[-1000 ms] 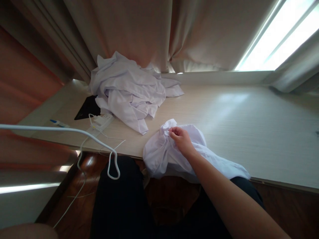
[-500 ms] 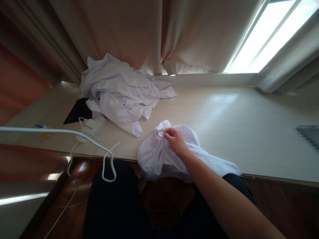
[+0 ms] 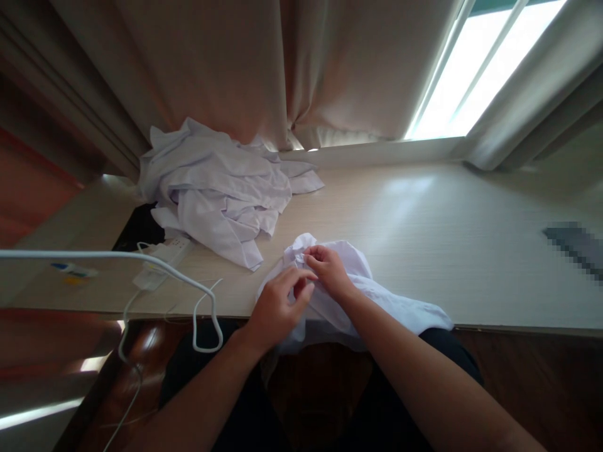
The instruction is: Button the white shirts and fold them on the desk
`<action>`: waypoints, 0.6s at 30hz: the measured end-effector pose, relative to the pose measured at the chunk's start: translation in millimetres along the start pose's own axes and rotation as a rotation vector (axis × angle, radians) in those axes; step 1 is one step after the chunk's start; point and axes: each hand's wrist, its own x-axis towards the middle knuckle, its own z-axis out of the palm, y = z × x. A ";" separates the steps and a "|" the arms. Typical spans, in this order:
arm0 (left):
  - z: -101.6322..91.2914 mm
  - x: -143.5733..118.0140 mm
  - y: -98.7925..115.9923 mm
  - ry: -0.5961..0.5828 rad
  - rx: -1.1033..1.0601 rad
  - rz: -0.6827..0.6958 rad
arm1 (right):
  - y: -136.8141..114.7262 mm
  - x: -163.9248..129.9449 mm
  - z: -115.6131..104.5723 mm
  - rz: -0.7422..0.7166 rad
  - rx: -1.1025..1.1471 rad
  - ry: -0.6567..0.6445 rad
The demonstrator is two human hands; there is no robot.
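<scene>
A white cloth garment [image 3: 393,304] lies bunched at the table's front edge, its lower part hanging over my lap. My right hand [image 3: 328,271] is closed in a pinch on a gathered fold near the garment's far left end. Just left of it and nearer to me is my left hand [image 3: 282,307], over the cloth. Its thumb and index finger are curved with a gap between them, and I see nothing held there. Part of the garment is hidden beneath both hands.
A heap of white garments [image 3: 221,176] lies at the back left by the curtain [image 3: 226,69]. Near it are a dark flat item [image 3: 139,229] and a power strip [image 3: 176,251]. A white cable [image 3: 117,255] crosses the left side. A blurred dark object [image 3: 575,248] lies far right.
My left hand has come into view from below and reached the garment beside my right hand. The right hand keeps its pinch on the fold. The view has shifted slightly.
</scene>
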 end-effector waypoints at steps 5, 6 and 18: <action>-0.1 61.6 -49.3 0.114 -0.085 -0.086 | -2.6 6.4 -2.8 -0.014 -0.024 0.055; 2.3 69.5 -56.4 0.072 -0.146 -0.115 | -1.6 7.4 -3.0 -0.021 -0.027 0.070; 25.0 85.8 -81.4 -0.103 -0.419 -0.126 | 12.8 22.1 -3.8 -0.049 -0.091 0.161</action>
